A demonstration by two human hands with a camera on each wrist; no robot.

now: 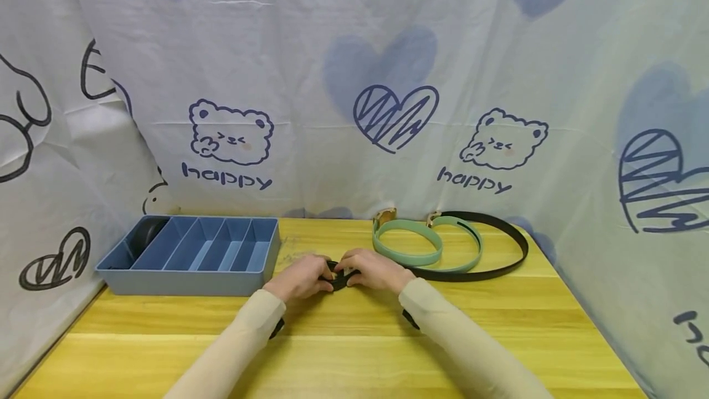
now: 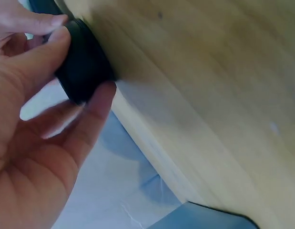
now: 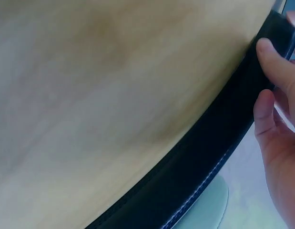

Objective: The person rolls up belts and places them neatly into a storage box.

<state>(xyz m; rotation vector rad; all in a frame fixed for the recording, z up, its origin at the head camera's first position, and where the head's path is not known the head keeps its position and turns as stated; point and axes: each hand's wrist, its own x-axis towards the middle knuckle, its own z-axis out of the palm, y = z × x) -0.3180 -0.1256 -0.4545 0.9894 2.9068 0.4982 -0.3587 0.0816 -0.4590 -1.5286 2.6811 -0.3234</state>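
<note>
In the head view, a black belt (image 1: 471,276) is held on the desk (image 1: 354,356) by the left hand (image 1: 301,277) and right hand (image 1: 378,270), right of the blue tray (image 1: 183,283). In the left wrist view, a bent section (image 2: 87,64) is pinched; in the right wrist's, the strap (image 3: 209,143) is gripped.

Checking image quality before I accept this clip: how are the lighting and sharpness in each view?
Head view: evenly lit, printed curtain reads clearly, soft shadows on the table; left wrist view: dimmer, bluish, wood grain soft around the left hand; right wrist view: tabletop smeared, yet stitching on the black belt is discernible.
</note>
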